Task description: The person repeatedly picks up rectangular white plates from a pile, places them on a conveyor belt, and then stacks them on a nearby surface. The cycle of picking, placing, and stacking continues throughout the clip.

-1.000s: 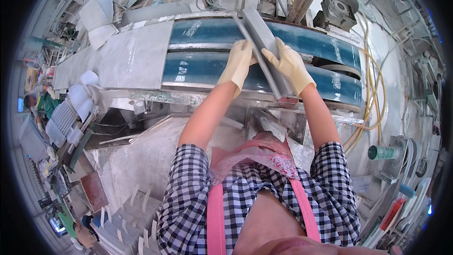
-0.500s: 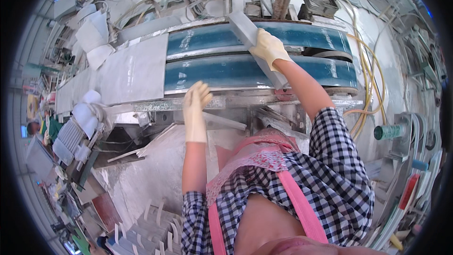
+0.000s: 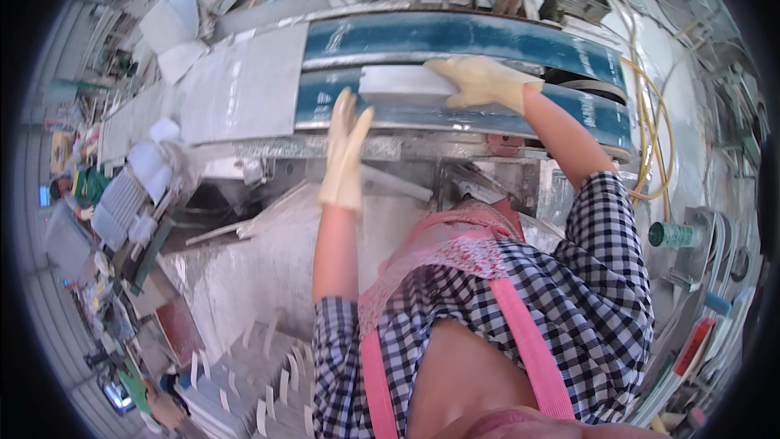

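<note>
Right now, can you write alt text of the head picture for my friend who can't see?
A person's gloved right hand holds a pale slab over the nearer of two blue belts; the gloved left hand is open beside the slab's left end. Below are a checked shirt and pink apron.

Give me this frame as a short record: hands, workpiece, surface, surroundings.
left hand: left hand, cream-gloved, fingers extended by the bar's left end; contact unclear
right hand: right hand, cream-gloved, on the bar's right end; grip firmness unclear
workpiece: pale grey bar, lying lengthwise along the lower belt
surface: two blue belts, upper belt and lower belt
left of belts: pale flat panel
right of belts: yellow hoses
</note>
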`<state>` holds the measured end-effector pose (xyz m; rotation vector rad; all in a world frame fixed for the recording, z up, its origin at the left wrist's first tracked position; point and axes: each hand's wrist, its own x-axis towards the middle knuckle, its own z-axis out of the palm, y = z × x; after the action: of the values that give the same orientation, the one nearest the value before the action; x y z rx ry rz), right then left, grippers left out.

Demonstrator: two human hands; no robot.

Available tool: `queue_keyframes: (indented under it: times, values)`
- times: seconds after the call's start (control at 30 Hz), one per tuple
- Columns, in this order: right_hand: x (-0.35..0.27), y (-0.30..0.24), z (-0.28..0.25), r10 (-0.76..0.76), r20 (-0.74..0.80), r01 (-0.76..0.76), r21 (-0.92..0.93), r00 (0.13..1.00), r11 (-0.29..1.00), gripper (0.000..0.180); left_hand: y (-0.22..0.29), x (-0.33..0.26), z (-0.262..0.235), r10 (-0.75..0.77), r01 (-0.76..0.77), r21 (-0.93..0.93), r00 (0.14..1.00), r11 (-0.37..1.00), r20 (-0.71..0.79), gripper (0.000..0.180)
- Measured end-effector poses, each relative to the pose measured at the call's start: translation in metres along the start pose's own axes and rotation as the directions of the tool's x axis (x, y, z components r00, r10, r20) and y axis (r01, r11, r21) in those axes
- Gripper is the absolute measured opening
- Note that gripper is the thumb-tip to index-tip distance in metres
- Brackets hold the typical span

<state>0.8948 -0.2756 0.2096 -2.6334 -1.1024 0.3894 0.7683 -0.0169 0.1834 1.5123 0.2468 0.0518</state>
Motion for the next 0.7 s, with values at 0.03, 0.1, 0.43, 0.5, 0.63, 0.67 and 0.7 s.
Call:
queue_keyframes:
  times: [0.03, 0.1, 0.43, 0.5, 0.63, 0.67, 0.7]
  values:
    - [-0.001, -0.001, 0.001, 0.007, 0.031, -0.007, 0.004, 1.0, 1.0, 0.075, 0.003, 0.013, 0.007, 0.132, -0.138, 0.13, 0.99, 0.982, 0.054, 0.071]
    - [-0.007, -0.004, 0.0, -0.011, -0.047, 0.011, -0.001, 0.999, 1.0, 0.078, 0.005, 0.033, 0.019, 0.17, -0.194, 0.238, 0.978, 0.952, 0.117, 0.075]
    - [-0.118, 0.022, 0.047, 0.678, -0.37, 0.016, 0.884, 0.636, 0.467, 0.113, -0.013, 0.065, 0.012, -0.03, 0.021, 0.045, 0.978, 0.999, 0.207, 0.078]
    - [-0.114, 0.026, 0.073, 0.662, -0.261, 0.169, 0.965, 0.703, 0.201, 0.105, -0.019, 0.068, 0.012, 0.054, -0.076, 0.098, 0.976, 0.992, 0.212, 0.077]
    - [-0.106, 0.036, 0.1, 0.816, -0.219, -0.002, 0.966, 0.534, 0.26, 0.108, -0.024, 0.072, 0.008, 0.465, -0.692, 0.413, 0.712, 0.592, 0.526, 0.045]
    - [-0.108, 0.038, 0.101, 0.793, -0.231, 0.026, 0.965, 0.564, 0.262, 0.104, -0.024, 0.073, 0.009, 0.46, -0.658, 0.346, 0.732, 0.669, 0.503, 0.046]
    - [-0.108, 0.039, 0.1, 0.76, -0.235, 0.067, 0.967, 0.605, 0.245, 0.102, -0.023, 0.069, 0.004, 0.477, -0.702, 0.39, 0.7, 0.596, 0.531, 0.047]
